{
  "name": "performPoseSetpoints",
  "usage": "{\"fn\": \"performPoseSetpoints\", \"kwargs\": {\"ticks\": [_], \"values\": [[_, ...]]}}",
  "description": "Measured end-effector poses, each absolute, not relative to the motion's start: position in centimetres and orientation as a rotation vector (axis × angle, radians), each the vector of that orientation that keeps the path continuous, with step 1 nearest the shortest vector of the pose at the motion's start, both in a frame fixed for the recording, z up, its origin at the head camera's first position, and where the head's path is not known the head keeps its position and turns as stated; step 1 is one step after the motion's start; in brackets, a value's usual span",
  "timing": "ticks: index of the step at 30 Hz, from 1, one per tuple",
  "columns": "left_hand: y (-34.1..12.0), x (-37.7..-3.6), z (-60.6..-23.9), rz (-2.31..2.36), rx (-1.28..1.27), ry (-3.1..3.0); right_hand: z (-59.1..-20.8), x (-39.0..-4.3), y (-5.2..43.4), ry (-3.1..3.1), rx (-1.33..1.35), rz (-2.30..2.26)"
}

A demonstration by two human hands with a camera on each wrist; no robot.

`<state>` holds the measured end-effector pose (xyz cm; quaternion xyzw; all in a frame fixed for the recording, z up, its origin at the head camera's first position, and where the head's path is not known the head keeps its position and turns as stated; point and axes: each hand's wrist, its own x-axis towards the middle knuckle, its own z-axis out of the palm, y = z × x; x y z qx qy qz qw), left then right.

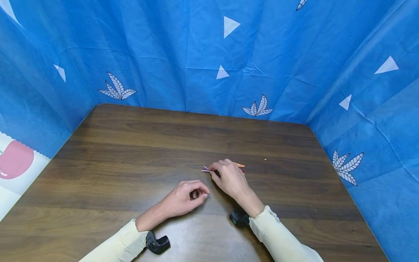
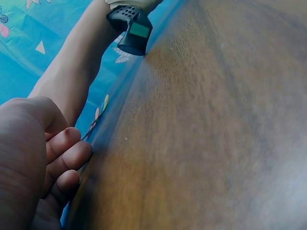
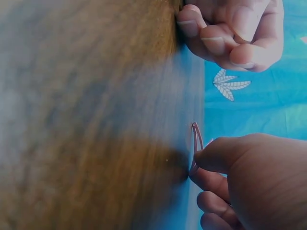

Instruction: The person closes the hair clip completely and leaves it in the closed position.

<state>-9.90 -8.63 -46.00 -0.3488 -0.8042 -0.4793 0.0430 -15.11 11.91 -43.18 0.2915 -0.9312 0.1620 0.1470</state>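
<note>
My right hand (image 1: 218, 171) rests on the brown wooden table (image 1: 131, 153) and pinches a thin pink hair clip (image 1: 205, 169) between thumb and fingers. In the right wrist view the clip (image 3: 195, 143) sticks out from the right hand (image 3: 211, 167), its tip just off the wood. An orange clip (image 1: 240, 165) peeks out beyond the knuckles. My left hand (image 1: 198, 194) lies just to the left and nearer me, fingers curled into the palm, holding nothing that shows. The left wrist view shows those curled fingers (image 2: 67, 158) beside the right forearm (image 2: 76, 62).
Blue cloth walls (image 1: 196, 54) with white leaf and triangle prints enclose the table on three sides. A black wrist camera (image 1: 157, 243) sits on the left sleeve and another (image 1: 239, 218) on the right. A tiny orange speck (image 1: 265, 159) lies right of the hands.
</note>
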Motion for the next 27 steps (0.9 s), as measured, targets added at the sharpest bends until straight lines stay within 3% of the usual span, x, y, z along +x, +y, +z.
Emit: {"fn": "performPoseSetpoints", "kwargs": {"ticks": [27], "values": [[-8.8, -9.9, -46.1, -1.485, -1.065, -2.445, -42.5, -13.0, 13.9, -2.538, 0.868, 0.596]]}}
